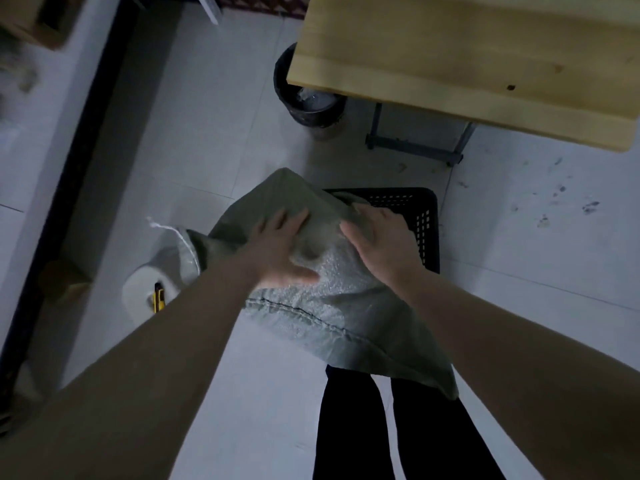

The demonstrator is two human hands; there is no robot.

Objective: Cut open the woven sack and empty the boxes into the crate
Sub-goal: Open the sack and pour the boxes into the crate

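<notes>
Grey-green woven sack (332, 306) lies crumpled over crate (427, 223).

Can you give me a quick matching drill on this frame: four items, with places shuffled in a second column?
Items:
1. woven sack
2. crate
3. utility knife
4. bin

Places:
A. partly under the wooden table's corner
B. on the white object left of the sack
C. under both hands, left hand and right hand
D. on the floor beneath the sack

Pairs: 1-C, 2-D, 3-B, 4-A
</notes>
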